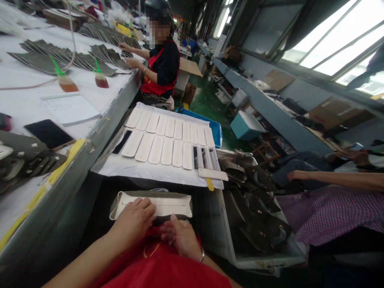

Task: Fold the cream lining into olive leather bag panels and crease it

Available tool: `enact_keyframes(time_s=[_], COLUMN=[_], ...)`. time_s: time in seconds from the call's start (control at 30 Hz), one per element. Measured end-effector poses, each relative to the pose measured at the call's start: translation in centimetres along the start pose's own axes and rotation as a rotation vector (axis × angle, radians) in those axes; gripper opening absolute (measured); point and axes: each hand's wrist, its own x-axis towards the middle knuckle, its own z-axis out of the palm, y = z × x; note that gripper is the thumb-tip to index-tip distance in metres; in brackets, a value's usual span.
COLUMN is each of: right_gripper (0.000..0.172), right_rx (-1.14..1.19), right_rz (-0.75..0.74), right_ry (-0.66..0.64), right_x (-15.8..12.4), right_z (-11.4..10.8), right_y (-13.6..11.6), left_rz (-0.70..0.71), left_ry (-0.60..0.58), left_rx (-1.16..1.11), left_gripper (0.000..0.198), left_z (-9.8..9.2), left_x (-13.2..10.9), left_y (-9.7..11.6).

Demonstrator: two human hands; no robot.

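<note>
An olive-green bag lies on its side at my lap, its pale cream inside facing up with a straight line along it. My left hand grips the bag's near edge, fingers curled over the pale part and thumb hidden. Just below that edge is my right hand, palm turned up and fingers loosely stretched, the thumb close to the bag. Beyond them, a white-covered board carries two rows of pale rounded strips. A loose strip with small holes lies at its right corner, above a yellow tab.
At right, a bin holds several dark olive bags; another person's arm is beside it. The left table bears a phone, a notepad, two bottles and fanned olive pieces. A co-worker sits ahead.
</note>
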Motion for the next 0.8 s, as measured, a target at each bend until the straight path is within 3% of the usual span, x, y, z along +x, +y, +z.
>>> enact_keyframes(time_s=[0.3, 0.8], right_gripper=[0.058, 0.065], right_rx=[-0.044, -0.153], right_rz=[0.012, -0.155], right_ry=[0.017, -0.062], right_x=[0.0, 1.1], right_z=[1.9, 4.5], right_y=[-0.1, 1.2], left_rz=[-0.045, -0.038], left_ry=[0.022, 0.025], left_rx=[0.022, -0.055], left_gripper=[0.021, 0.019], left_z=[-0.2, -0.6], left_x=[0.3, 0.1], left_y=[0.7, -0.5])
